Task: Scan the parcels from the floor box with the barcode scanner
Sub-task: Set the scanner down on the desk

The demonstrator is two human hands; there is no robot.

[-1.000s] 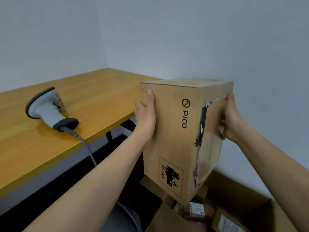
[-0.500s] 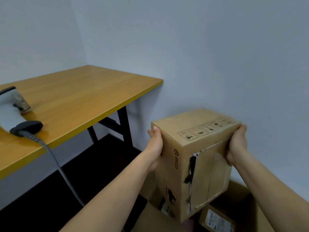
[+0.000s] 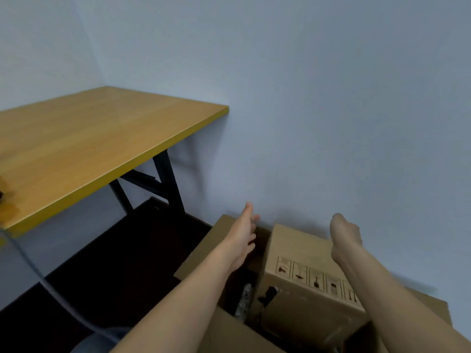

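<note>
A tall brown cardboard parcel [image 3: 303, 273] with handling symbols printed on top stands inside the open floor box [image 3: 204, 253] at the lower right. My left hand [image 3: 244, 235] hovers over the floor box's left flap, fingers straight, holding nothing and apart from the parcel. My right hand [image 3: 344, 233] is above the parcel's far right edge with loosely curled fingers and nothing in them. Only the scanner's grey cable [image 3: 28, 266] hangs from the table at the left; the scanner itself is all but out of frame.
A wooden table [image 3: 96, 138] with black legs [image 3: 168, 184] stands to the left against the grey wall. A small wrapped packet [image 3: 245, 300] lies in the floor box beside the tall parcel. Dark floor lies between table and box.
Both hands lowered the tall parcel into the floor box and let go of it. The view swung right, so the scanner slid off the left edge.
</note>
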